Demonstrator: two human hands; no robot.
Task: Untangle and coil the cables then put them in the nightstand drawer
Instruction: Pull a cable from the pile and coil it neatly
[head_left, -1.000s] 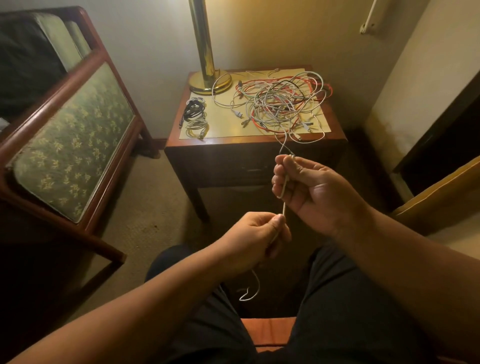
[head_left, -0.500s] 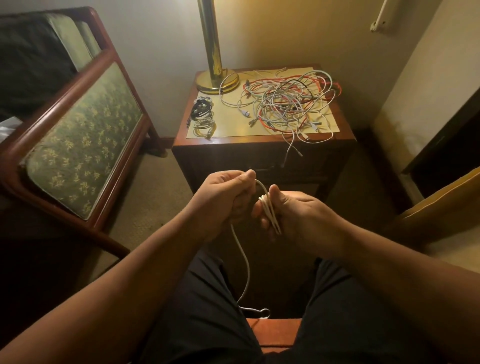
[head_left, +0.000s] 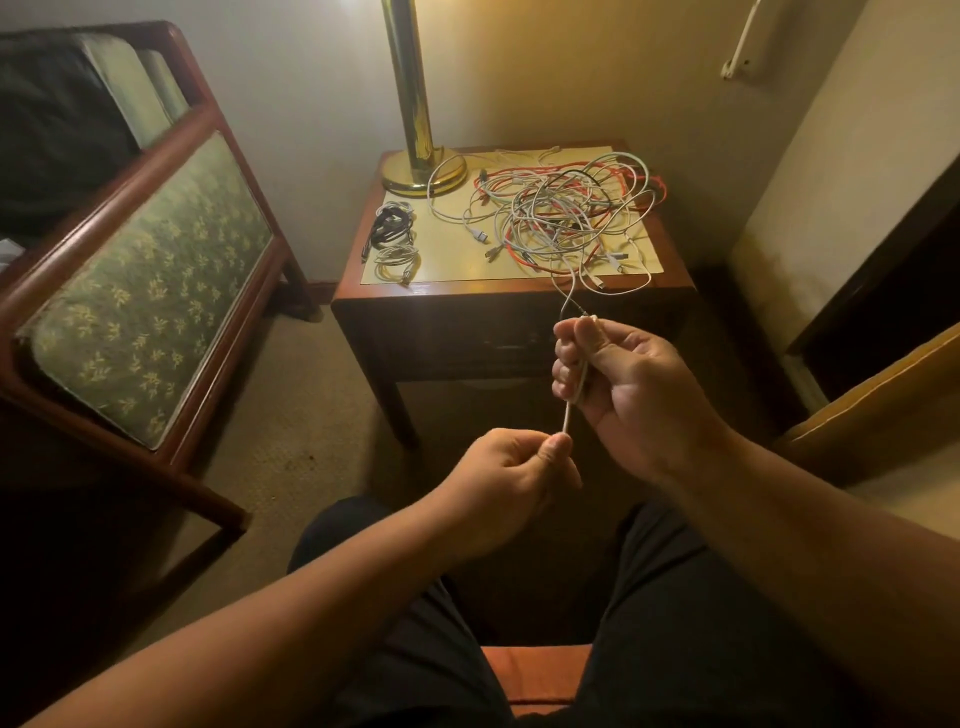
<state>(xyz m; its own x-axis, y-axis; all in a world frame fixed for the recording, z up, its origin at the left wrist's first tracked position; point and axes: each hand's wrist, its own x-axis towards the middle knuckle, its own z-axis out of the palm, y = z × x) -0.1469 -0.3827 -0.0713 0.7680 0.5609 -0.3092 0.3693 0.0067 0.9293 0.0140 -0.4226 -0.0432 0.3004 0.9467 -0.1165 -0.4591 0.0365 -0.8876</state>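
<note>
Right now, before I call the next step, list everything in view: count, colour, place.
nightstand: one, dark wood; ahead.
drawer: one, dark wood; nightstand front, shut.
mat: one, yellow; nightstand top.
tangled cables: one pile, white, grey, red; mat, right side.
black coil: one, black; mat, left side.
white coil: one, white; beside black coil, nearer.
held cable: one, white; midair, before drawer.
lamp: one, brass; nightstand back left.
bench: one, green floral cushion, wood frame; left.
left hand: one; pinches held cable, lower.
right hand: one; grips held cable, higher.

1. A wooden-framed settee (head_left: 140, 291) with green floral upholstery stands at the left.
2. Beige carpet (head_left: 296, 410) covers the floor.
3. Warm light falls on cream walls (head_left: 571, 67) behind a brass lamp (head_left: 415, 104).
</note>
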